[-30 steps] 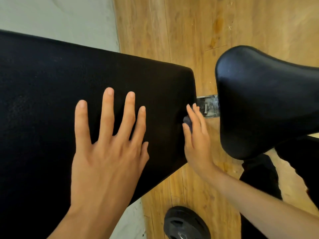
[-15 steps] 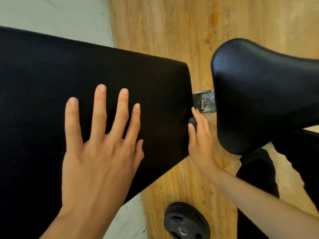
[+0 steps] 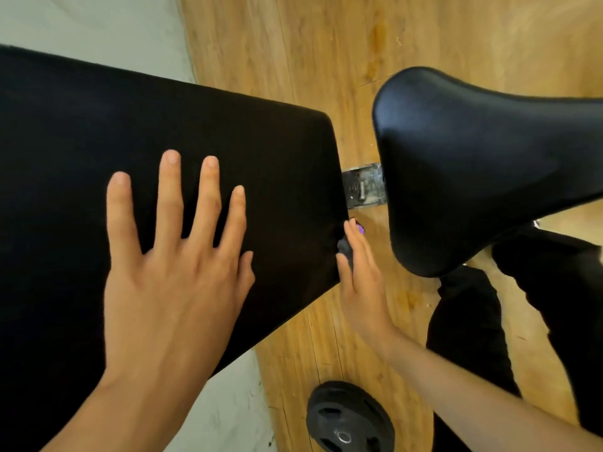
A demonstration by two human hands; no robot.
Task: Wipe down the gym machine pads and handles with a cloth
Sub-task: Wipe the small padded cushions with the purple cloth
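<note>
Head view, looking down. The left hand (image 3: 169,282) lies flat, palm down, on the large flat black bench pad with a matt, finely textured cover (image 3: 81,141). Its four fingers (image 3: 169,197) are straight and spread, pointing away from the person, with the thumb tucked close to the palm's right side; it holds nothing. The left forearm enters from the lower left edge.

The right hand (image 3: 362,282) stands on edge at the narrow end of the same pad. Its fingers are straight, held together and pointing upward in the view. They press a small bunched dark grey cloth (image 3: 345,249) against the pad's end face, near its lower right corner. The thumb lies beside the cloth; whether it pinches the cloth cannot be told. A small purple patch (image 3: 360,228) shows at the fingertips; what it belongs to is unclear. The right forearm runs in from the lower right.

Just beyond the fingertips, a worn grey metal bracket with a bolt (image 3: 363,187) spans the gap between the bench pad and a glossy black rounded vinyl seat pad (image 3: 489,174). Below lie a wooden plank floor (image 3: 326,44) and a pale grey floor surface (image 3: 81,21). A round black weight plate (image 3: 349,419) lies flat on the planks. The person's black trouser legs (image 3: 473,321) appear at the right.
</note>
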